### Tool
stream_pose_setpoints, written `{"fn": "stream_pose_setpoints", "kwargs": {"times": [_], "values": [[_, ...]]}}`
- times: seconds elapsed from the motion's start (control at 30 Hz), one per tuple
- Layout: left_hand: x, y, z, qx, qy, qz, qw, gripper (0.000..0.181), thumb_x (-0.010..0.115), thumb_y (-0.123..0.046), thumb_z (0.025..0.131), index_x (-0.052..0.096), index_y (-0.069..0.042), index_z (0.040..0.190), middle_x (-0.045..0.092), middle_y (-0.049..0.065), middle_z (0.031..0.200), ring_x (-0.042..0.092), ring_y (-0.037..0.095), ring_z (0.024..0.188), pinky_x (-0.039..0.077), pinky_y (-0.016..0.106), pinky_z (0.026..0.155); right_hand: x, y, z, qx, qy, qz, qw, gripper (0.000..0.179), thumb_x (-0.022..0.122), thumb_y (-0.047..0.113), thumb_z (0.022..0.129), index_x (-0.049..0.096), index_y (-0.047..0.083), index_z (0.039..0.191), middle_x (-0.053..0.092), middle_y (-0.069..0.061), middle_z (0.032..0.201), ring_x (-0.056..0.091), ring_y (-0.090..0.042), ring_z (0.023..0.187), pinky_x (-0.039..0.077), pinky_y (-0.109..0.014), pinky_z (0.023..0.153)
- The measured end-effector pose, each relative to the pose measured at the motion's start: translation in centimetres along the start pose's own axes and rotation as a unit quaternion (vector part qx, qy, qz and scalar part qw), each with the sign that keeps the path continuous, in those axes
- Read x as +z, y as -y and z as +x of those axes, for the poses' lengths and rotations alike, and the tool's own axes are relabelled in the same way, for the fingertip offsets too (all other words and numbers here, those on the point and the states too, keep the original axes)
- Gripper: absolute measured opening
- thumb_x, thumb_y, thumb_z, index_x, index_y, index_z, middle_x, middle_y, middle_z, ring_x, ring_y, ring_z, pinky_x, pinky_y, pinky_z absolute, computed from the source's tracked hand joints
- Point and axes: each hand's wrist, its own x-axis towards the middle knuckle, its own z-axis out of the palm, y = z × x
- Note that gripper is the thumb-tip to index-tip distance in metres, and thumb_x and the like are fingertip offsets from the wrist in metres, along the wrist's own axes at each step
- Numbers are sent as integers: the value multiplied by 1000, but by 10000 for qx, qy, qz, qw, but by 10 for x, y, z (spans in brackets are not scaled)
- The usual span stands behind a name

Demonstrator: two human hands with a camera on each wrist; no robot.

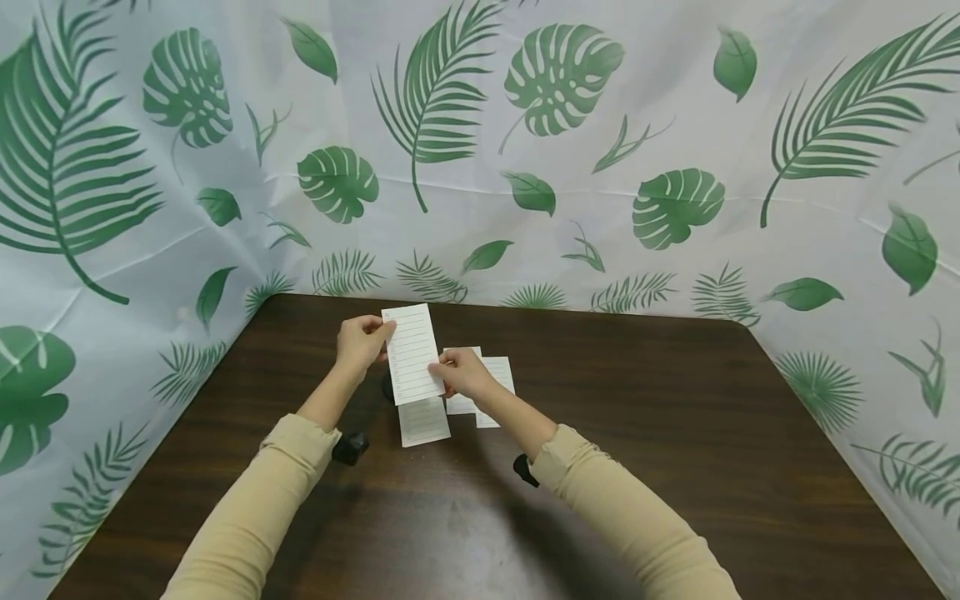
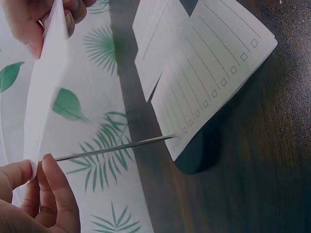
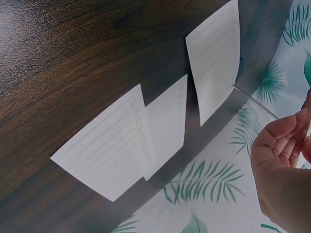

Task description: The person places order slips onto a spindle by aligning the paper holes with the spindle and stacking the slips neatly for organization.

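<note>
1. While the right hand [image 1: 467, 373] pinches the lower right edge of the held sheet [image 1: 412, 358], raised above the table [image 1: 637, 417], apply light pressure only.
2. Left hand [image 1: 358, 343]: thumb and fingers closed on the upper left corner, beside the thin rod [image 2: 112, 149]; piercing cannot be confirmed. Guide along the rod's axis; sideways pull may tear paper.
3. Avoid dragging the lower sheet [image 1: 424, 425].
4. Clear the two overlapping sheets [image 3: 102, 155] at right.

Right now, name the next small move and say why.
I'd ease the held sheet down along the thin rod, guided by the left fingers: the rod's upper end meets the sheet by those fingers, and its lower end meets another sheet near its edge, over the dark base. Whether the tip pierces the held sheet is hidden.
</note>
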Motion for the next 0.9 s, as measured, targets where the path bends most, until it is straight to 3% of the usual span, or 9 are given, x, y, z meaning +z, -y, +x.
{"fn": "stream_pose_setpoints", "kwargs": {"times": [0.17,0.43,0.63,0.9], "values": [[0,-1,1,-138,40,-193,9997,31,60,-19,91,63,6,111,56,0,78,52,3,56,51,13,48,-2,1,0,-59,41,-33,10000,16,53,4,92,57,-8,83,48,2,57,45,-7,47,48,-18,47],[-2,-4,2,-584,329,-455,9967,33,58,-22,93,62,4,113,54,-1,75,52,4,56,51,13,49,-3,-2,2,343,61,-67,9994,18,54,7,93,58,-5,81,47,0,58,46,-9,50,51,-20,51],[0,-5,5,-632,282,-478,9965,32,57,-21,93,63,3,113,53,0,78,51,4,56,51,13,49,-3,-5,4,483,104,-17,9988,19,55,9,94,60,-6,85,48,1,61,48,-8,51,48,-16,49],[0,-2,9,-727,354,-505,9954,32,56,-20,95,62,4,114,51,-3,68,50,4,55,51,13,49,-1,-9,7,730,162,129,9971,18,56,8,94,58,-4,80,45,1,58,47,-8,49,48,-15,48]]}}
